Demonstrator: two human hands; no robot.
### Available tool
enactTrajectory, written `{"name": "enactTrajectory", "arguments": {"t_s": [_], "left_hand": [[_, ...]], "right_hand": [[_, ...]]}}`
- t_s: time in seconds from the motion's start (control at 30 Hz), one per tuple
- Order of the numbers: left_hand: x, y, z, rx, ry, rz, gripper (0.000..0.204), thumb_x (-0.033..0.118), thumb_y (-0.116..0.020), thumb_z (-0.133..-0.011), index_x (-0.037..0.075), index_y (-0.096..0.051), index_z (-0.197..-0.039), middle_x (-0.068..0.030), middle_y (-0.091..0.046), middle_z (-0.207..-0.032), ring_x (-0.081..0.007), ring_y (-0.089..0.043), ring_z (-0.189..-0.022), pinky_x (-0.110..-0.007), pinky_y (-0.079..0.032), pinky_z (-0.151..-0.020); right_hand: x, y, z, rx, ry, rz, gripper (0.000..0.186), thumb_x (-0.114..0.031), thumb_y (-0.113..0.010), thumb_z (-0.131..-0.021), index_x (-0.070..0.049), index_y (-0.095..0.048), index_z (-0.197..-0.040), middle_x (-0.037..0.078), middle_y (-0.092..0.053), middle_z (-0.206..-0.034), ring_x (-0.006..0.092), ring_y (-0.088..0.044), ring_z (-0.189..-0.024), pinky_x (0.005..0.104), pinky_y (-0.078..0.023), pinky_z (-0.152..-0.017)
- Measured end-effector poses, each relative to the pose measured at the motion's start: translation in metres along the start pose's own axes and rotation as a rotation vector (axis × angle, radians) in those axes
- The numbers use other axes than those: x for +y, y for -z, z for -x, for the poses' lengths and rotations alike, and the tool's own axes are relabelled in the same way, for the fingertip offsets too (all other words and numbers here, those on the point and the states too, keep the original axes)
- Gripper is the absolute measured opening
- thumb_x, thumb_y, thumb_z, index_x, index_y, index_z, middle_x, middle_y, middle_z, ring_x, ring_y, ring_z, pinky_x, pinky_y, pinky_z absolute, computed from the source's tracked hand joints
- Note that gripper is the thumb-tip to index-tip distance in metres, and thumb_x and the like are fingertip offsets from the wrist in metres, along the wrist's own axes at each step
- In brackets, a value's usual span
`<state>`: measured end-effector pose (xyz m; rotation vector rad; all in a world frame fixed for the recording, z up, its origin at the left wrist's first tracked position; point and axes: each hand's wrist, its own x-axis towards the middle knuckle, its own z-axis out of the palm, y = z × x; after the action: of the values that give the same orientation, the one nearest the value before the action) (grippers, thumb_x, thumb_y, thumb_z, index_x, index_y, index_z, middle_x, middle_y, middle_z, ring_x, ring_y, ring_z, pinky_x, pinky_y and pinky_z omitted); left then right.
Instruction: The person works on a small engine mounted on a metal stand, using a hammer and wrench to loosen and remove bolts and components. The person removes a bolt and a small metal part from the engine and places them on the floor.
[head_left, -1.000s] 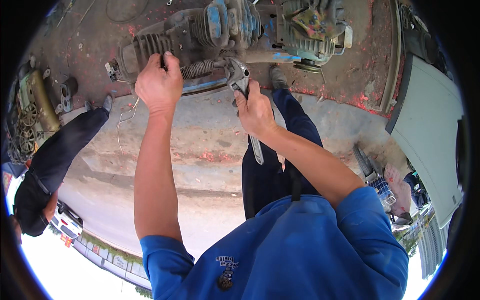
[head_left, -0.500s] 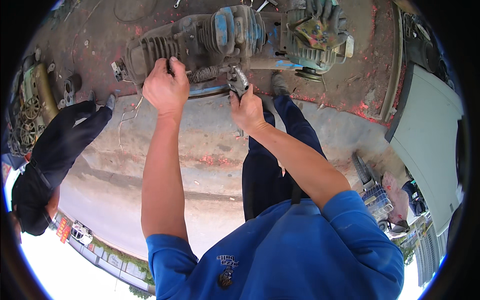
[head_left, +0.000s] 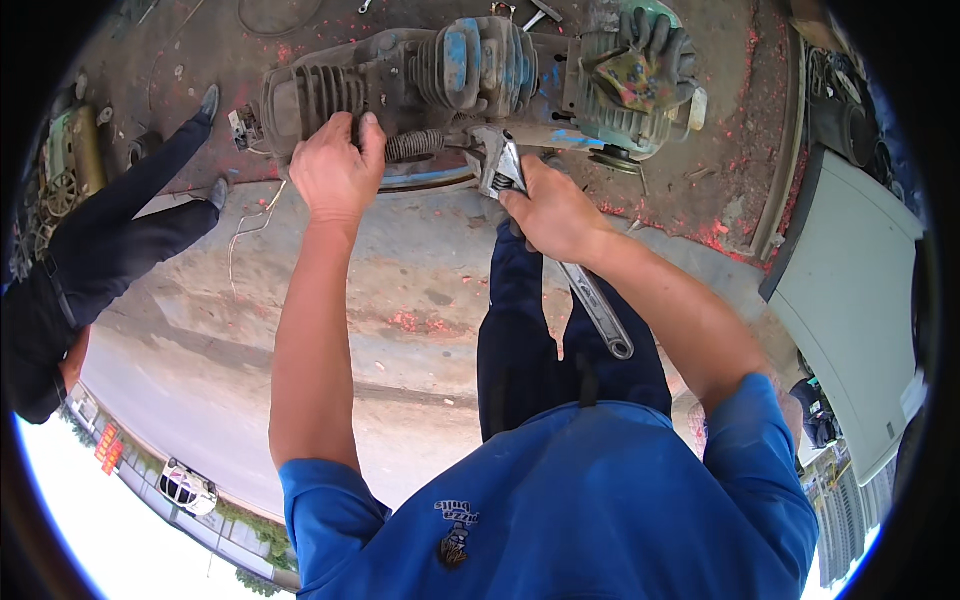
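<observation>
My right hand [head_left: 555, 208] is closed round an adjustable wrench [head_left: 600, 315]. The wrench's jaws reach up and left to the right end of a ribbed, coil-like tube [head_left: 415, 145], while its handle slants down over my trousers. At the tube's other end my left hand [head_left: 335, 172] is closed, fingers curled and thumb up; the tube runs in behind the thumb, so the exact grip is partly hidden. Beyond both hands lies a greasy air compressor pump, with a dark finned cylinder [head_left: 325, 95] on the left and a blue-flecked one [head_left: 475, 65] beside it.
A green motor [head_left: 620, 130] with a pulley stands on the right, a dirty glove [head_left: 645, 70] on top. Another tool [head_left: 543, 12] lies at the back. A person in dark trousers [head_left: 130, 190] is at far left. A pale panel [head_left: 850, 300] stands at right.
The wrench has swung so its handle now shows, pointing down and right. My right hand has shifted right along with it. My left hand stays by the tube; the other person's legs have moved.
</observation>
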<state>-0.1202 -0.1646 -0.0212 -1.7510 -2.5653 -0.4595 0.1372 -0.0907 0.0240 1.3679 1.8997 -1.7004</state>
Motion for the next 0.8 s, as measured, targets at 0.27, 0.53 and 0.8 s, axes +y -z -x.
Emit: {"name": "enactTrajectory", "arguments": {"t_s": [0.27,0.53,0.8], "left_hand": [[0.001,0.0,-0.001,0.007,-0.027,0.053,0.03,0.035,-0.059,-0.095,0.009,-0.062,-0.079,-0.0135,-0.064,-0.07,-0.0397,-0.06,-0.065,-0.049,-0.046,-0.059],[-0.005,-0.003,0.005,0.042,-0.033,0.029,0.03,0.033,-0.06,-0.093,0.009,-0.06,-0.075,-0.0138,-0.062,-0.068,-0.0383,-0.06,-0.063,-0.048,-0.045,-0.058],[-0.002,-0.002,0.002,0.067,-0.115,0.045,0.027,0.03,-0.065,-0.087,0.009,-0.058,-0.071,-0.011,-0.06,-0.063,-0.034,-0.061,-0.061,-0.045,-0.045,-0.059]], "right_hand": [[0.04,-0.121,-0.03,0.503,0.11,-0.115,0.036,-0.02,-0.058,-0.097,0.009,-0.043,-0.113,0.03,-0.064,-0.072,0.0502,-0.063,-0.068,0.0578,-0.049,-0.065],[0.062,-0.098,0.009,0.293,0.185,-0.003,0.034,-0.02,-0.058,-0.099,0.008,-0.043,-0.108,0.025,-0.063,-0.071,0.0478,-0.064,-0.07,0.0538,-0.049,-0.064],[0.002,0.006,-0.004,-0.047,-0.009,0.039,0.027,-0.019,-0.053,-0.101,0.006,-0.046,-0.105,0.023,-0.065,-0.08,0.0356,-0.067,-0.067,0.0472,-0.051,-0.07]]}}
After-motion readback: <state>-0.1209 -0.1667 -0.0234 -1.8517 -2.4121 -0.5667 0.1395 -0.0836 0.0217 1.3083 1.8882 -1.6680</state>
